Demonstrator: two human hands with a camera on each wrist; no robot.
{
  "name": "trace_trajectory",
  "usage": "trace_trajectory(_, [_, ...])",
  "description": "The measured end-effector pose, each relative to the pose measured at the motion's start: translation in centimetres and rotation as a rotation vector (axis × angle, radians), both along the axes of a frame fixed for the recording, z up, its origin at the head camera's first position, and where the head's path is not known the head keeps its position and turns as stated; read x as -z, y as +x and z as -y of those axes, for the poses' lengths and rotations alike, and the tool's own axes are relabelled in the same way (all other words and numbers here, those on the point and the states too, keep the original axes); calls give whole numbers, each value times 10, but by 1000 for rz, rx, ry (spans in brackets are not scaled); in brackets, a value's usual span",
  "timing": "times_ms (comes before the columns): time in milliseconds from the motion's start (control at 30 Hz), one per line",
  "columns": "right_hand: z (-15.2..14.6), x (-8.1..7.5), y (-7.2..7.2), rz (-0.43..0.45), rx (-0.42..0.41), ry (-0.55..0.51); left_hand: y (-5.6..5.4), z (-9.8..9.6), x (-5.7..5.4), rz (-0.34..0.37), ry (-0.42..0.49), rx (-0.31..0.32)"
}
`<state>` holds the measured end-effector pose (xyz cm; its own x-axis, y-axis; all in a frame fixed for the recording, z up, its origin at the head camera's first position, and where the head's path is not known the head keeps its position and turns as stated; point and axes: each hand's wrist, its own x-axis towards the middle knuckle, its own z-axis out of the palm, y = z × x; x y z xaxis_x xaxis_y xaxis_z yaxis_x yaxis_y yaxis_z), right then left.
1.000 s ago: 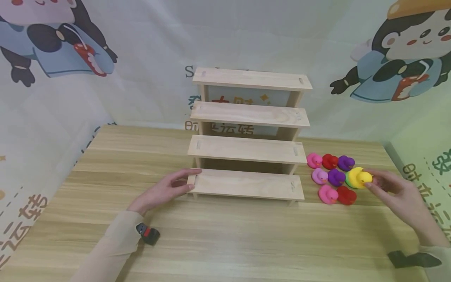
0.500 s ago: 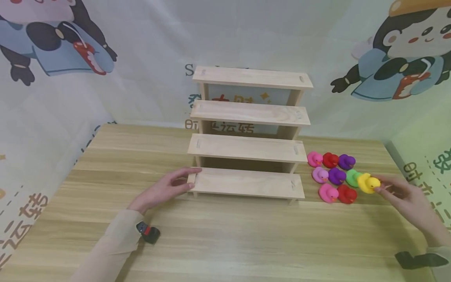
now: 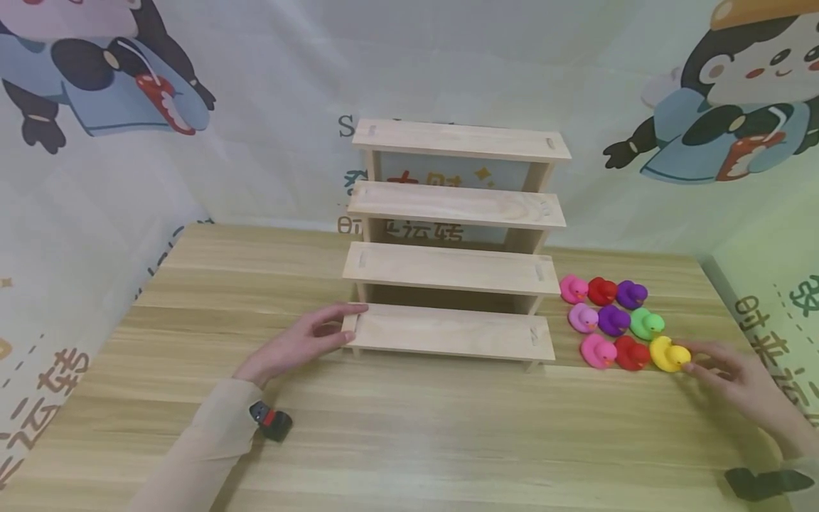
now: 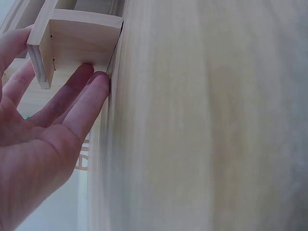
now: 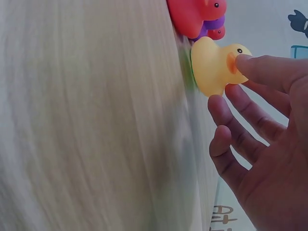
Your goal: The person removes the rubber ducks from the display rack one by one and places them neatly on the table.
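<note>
A light wooden stepped rack (image 3: pixel 451 269) with several tiers stands on the table. My left hand (image 3: pixel 306 336) grips the left end of its lowest step, thumb and forefinger at the edge, the other fingers beside the side panel (image 4: pixel 82 41) below. At the right, my right hand (image 3: pixel 736 377) pinches a yellow rubber duck (image 3: pixel 668 355) by its head with thumb and fingers. That duck is at the table surface, beside a red duck (image 3: pixel 632 353) in the front row. Behind it sits a green duck (image 3: pixel 648 323).
More ducks stand in rows right of the rack: pink (image 3: pixel 598 351), purple (image 3: pixel 614 321), lilac (image 3: pixel 583 318) and others. A printed cloth backdrop (image 3: pixel 275 142) hangs behind and beside the wooden table (image 3: pixel 409 434).
My right hand has drawn the yellow duck from over the green duck toward me, down to the right end of the front row. My left hand has stayed at the rack.
</note>
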<state>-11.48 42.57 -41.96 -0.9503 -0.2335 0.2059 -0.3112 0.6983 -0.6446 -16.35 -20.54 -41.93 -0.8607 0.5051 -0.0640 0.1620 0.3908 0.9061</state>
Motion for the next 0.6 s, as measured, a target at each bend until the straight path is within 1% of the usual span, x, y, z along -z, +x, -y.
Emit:
trace_trajectory(67, [-1,2,-1,-31,-17,20,0,0,0,4,-1,-1])
trace_trajectory(167, [-2,3,-1,-38,-33,55,0,0,0,4,-1,-2])
trace_trajectory(333, [0,0,0,-9,-28,80,0,-1,0,-1,8,-2])
trace_trajectory(500, [-1,1,0,15,-40,68,2,-2,0,-1,-1,-10])
trace_trajectory(600, [-1,2,0,46,-23,70,2,-2,-1,6,-7,-9])
